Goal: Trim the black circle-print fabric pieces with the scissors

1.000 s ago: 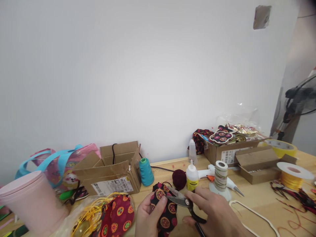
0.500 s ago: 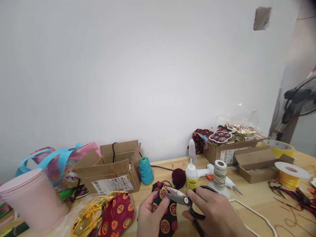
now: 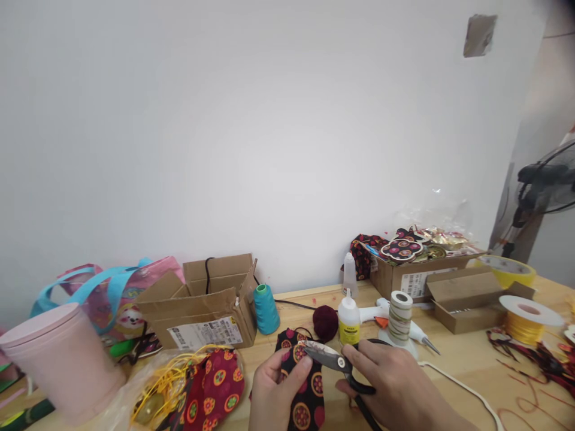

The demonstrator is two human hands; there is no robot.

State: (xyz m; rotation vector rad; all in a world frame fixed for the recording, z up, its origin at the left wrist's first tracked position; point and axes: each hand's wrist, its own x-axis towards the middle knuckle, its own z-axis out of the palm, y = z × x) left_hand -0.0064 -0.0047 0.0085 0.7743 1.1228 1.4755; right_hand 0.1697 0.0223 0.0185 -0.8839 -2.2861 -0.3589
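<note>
1. Presently, the left hand (image 3: 274,392) pinches a piece of black patterned fabric (image 3: 308,383) at the near edge of the tabletop (image 3: 458,359), thumb on top, fingers curled under.
2. The right hand (image 3: 395,389) is closed through the black handles of a pair of scissors (image 3: 335,362); the blades show a narrow gap and point left, with the tips at the upper edge of the fabric.
3. Handling, as judged: the fabric is light, limp and prone to fold — it needs holding taut close to the blades. The scissors are rigid and sharp; hold them by the handles only.
4. Surroundings:
   - a glue bottle (image 3: 349,320), a maroon ball of yarn (image 3: 326,323) and a teal thread spool (image 3: 266,309) stand just behind the hands;
   - an open cardboard box (image 3: 202,308) and a pink cup (image 3: 63,359) sit toward the left edge;
   - a ribbon roll (image 3: 401,317) and a yellow cord spool (image 3: 530,317) lie toward the right edge, near a second box (image 3: 413,272) of patterned pieces.
</note>
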